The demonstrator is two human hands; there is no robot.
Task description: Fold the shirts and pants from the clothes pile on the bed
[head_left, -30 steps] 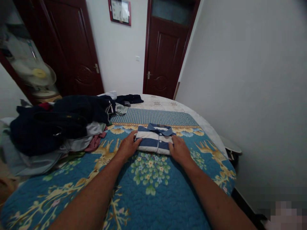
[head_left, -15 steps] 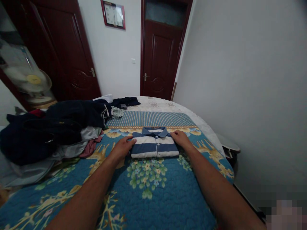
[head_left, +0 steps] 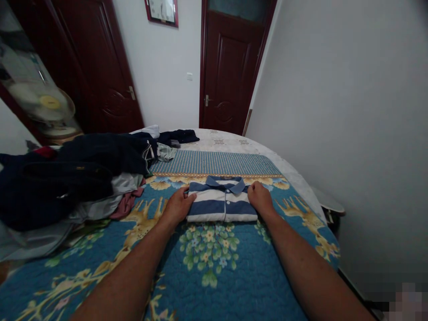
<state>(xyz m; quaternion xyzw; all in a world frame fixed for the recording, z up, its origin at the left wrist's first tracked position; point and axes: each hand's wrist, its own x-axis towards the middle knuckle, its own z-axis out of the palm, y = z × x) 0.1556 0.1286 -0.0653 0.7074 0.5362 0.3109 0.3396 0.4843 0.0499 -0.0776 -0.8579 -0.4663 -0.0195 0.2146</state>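
A folded striped shirt [head_left: 214,207] lies on the quilted cover [head_left: 254,276], touched at its sides by the half-open left hand [head_left: 179,206] and curled right hand [head_left: 262,199]. Some fingertips are hidden; whether either grips, I cannot tell.

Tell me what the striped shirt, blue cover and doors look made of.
Striped shirt: soft matte cloth, perhaps cotton; it folds without shine. Blue cover: quilted printed fabric, matte; the surface puckers. Doors: wood or a lookalike, dark red, faintly glossy; moulded panels.

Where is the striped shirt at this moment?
In the head view, the striped shirt lies folded near the middle, on the blue quilt, between the left hand and the right hand.
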